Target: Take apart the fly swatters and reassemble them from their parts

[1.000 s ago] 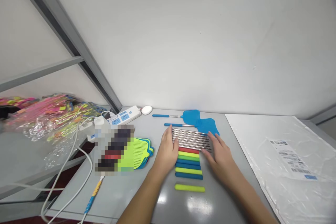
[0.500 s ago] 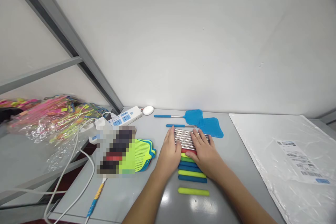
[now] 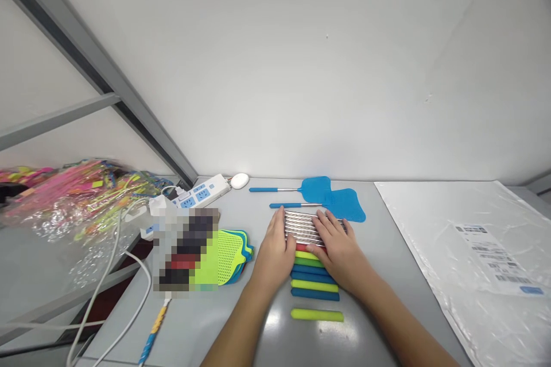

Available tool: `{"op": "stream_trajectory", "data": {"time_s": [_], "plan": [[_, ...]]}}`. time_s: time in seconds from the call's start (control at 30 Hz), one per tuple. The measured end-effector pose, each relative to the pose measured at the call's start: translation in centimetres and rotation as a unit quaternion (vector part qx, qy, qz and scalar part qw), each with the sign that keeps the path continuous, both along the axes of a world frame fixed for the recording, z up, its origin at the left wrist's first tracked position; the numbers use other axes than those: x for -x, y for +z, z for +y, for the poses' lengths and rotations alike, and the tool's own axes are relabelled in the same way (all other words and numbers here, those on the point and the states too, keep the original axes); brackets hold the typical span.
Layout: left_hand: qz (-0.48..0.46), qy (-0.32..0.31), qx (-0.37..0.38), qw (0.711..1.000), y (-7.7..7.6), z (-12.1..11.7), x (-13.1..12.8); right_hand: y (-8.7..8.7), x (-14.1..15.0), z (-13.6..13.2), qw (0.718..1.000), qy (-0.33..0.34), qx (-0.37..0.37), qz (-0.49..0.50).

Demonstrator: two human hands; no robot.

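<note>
Swatters (image 3: 345,205) beyond fingers (image 3: 326,226), gap right (then mailer (image 3: 437,246))

Two bare forearms, the left (image 3: 236,321) and the right (image 3: 400,321), come from the lower edge and lean toward each other. The left hand (image 3: 272,249) stands rather on its side, with fingers close together and pointing forward, and its thumb set apart from them. The right hand (image 3: 340,249) lies palm down, its fingers pointing forward and leftward, slightly spread, and its thumb stretches toward the left hand. The hands do not touch.
</note>
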State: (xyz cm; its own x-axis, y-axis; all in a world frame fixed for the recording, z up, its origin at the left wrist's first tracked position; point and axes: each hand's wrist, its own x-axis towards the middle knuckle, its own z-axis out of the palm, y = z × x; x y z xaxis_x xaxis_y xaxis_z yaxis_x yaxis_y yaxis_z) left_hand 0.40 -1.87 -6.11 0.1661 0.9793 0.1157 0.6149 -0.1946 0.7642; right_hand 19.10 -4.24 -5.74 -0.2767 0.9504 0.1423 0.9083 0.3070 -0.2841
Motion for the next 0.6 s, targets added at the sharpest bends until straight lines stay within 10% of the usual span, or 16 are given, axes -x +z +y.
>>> {"op": "stream_trajectory", "data": {"time_s": [0.4,0.6], "plan": [[0.003,-0.011,0.041,0.999,0.8,-0.2,0.2,-0.4,-4.5,-2.4,0.956,-0.191,0.053,0.218],[-0.029,-0.018,0.034,0.999,0.7,-0.4,0.1,-1.0,-4.5,-2.5,0.96,-0.177,0.046,0.214]]}}
